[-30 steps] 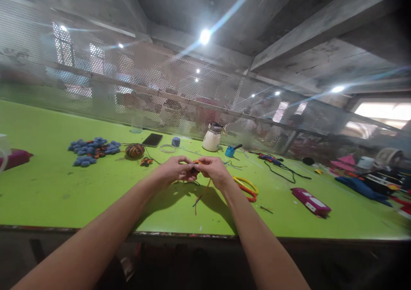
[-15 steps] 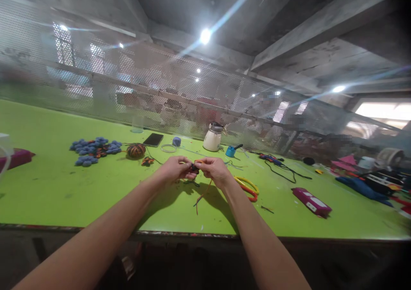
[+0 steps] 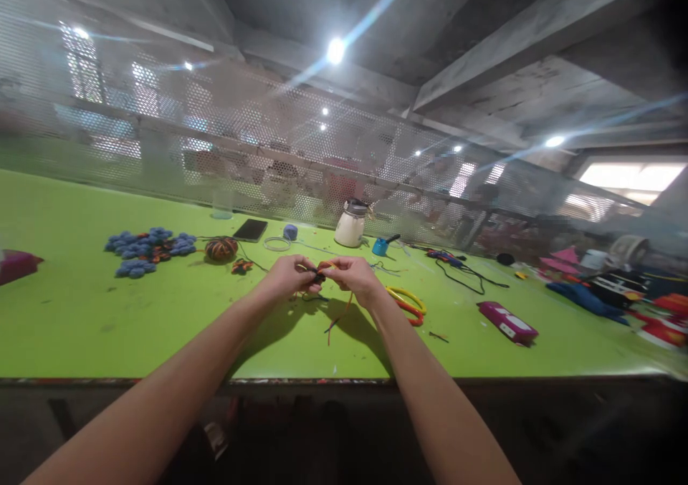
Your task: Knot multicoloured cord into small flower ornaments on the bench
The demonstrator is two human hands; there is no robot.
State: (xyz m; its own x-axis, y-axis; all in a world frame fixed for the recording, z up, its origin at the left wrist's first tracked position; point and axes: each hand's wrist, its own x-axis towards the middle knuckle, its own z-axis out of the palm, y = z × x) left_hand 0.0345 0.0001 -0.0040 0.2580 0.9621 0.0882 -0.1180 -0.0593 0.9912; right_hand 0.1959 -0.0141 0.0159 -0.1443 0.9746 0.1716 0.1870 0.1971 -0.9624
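My left hand (image 3: 289, 277) is closed, pinching a small dark and orange yarn piece (image 3: 319, 276) between thumb and fingers. From the other side my right hand (image 3: 353, 280) grips the same piece by its orange part, fingertips nearly meeting those of the left. Loose orange and dark yarn ends (image 3: 340, 319) hang from under the right hand toward the table. Fingers cover much of the piece, and whether a tool is among them I cannot make out. Left of the hands lie a small orange and dark yarn flower (image 3: 242, 266) and a multicoloured yarn ball (image 3: 221, 249).
On the green table (image 3: 64, 327) lie blue yarn flowers (image 3: 134, 267), a phone (image 3: 250, 230), a white jug (image 3: 350, 226) and a small blue pot (image 3: 380, 247). Yellow and orange rings (image 3: 408, 301) sit beside my right wrist. Farther right is a purple box (image 3: 507, 322). A perforated screen (image 3: 301, 141) stands behind.
The view has shifted slightly, so the table things appear a little farther left and higher. Both hands still hold the yarn piece, with the fingers slightly moved.
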